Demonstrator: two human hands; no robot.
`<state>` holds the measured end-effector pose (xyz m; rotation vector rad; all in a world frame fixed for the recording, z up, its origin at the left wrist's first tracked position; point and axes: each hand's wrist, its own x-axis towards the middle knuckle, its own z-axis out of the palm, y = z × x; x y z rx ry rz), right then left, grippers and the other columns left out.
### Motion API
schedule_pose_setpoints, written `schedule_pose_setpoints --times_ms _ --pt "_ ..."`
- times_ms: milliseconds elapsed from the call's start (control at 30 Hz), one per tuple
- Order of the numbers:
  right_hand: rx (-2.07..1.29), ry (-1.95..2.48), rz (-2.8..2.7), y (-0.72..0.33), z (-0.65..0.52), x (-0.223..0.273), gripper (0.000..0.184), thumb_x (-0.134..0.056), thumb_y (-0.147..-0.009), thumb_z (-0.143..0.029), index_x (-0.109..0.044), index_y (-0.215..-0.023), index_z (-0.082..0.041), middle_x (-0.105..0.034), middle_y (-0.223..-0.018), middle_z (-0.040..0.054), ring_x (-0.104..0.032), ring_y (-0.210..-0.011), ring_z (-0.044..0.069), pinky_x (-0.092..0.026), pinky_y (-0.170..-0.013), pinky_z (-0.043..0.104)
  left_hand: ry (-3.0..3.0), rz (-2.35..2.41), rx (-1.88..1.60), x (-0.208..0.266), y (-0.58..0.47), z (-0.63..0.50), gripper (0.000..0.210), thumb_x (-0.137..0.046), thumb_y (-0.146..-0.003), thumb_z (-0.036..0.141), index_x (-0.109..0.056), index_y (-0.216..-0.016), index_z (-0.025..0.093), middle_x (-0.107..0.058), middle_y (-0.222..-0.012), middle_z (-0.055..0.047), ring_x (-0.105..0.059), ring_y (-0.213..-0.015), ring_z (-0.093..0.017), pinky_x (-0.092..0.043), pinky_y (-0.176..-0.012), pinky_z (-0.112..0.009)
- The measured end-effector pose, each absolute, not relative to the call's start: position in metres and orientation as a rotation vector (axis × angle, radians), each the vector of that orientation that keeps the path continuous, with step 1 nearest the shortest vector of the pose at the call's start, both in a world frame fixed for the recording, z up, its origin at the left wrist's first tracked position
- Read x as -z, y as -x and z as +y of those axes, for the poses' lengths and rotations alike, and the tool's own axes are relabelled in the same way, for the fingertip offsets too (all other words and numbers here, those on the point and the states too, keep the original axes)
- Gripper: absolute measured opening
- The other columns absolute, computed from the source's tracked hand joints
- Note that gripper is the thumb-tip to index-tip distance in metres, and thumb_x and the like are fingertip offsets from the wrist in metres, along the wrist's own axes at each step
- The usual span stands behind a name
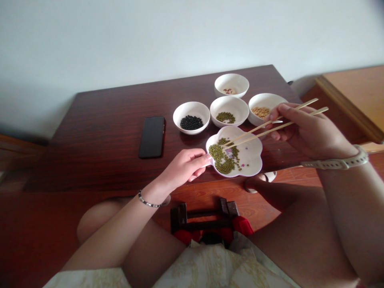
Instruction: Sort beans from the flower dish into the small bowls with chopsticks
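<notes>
My left hand [189, 166] is closed around the short handle of a white flower-shaped dish [253, 154] at the table's front edge. Green mung beans [225, 165] lie mostly in the dish's left half. Between the fingers of my right hand [306, 130] is a pair of wooden chopsticks [258, 134], their tips down among the beans. Whether the tips pinch a bean is too small to tell. Just behind the dish stands a white bowl [229, 103] with some mung beans in it. A bowl of tan beans [260, 112] is partly hidden by my right hand.
Left of the mung bean bowl stands a bowl of black beans [192, 123]. Farther back, another bowl [231, 79] holds a few red-and-white pieces. A black phone [152, 137] lies on the dark wooden table [99, 136]. The wall [135, 40] rises behind it.
</notes>
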<state>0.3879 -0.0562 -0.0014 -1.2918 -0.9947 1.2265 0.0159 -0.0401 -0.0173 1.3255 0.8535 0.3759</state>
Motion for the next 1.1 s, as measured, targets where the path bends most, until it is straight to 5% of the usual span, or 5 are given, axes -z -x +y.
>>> schedule_pose_setpoints --times_ms 333,667,1100 --pt "-1.114 1.227 -0.907 -0.396 -0.049 0.01 0.028 -0.092 -0.107 -0.044 -0.09 -0.087 -0.024 -0.08 -0.081 0.0078 -0.066 -0.059 0.015 -0.059 -0.044 0.02 -1.343 0.836 -0.363 0.02 -0.015 -0.039 0.042 -0.083 -0.117 0.045 -0.062 -0.09 0.021 -0.058 -0.073 0.007 -0.045 -0.06 -0.008 -0.031 -0.059 -0.023" --pt "-0.856 1.089 -0.747 -0.408 -0.029 0.028 0.021 -0.097 -0.098 -0.037 -0.087 -0.084 -0.026 -0.079 -0.085 0.009 -0.064 -0.06 0.015 -0.047 -0.04 0.024 -1.383 0.906 -0.349 0.015 -0.016 -0.042 0.046 -0.082 -0.116 0.054 -0.059 -0.09 0.022 -0.056 -0.071 0.006 -0.044 -0.059 -0.009 -0.029 -0.059 -0.025" --pt "-0.966 1.13 -0.764 -0.396 -0.039 0.013 0.029 -0.085 -0.108 -0.033 -0.085 -0.082 -0.023 -0.077 -0.086 0.0099 -0.065 -0.06 0.013 -0.052 -0.042 0.019 -1.323 0.893 -0.275 0.014 -0.011 -0.039 0.045 -0.085 -0.114 0.053 -0.062 -0.092 0.021 -0.056 -0.073 0.006 -0.041 -0.061 -0.009 -0.028 -0.055 -0.023"
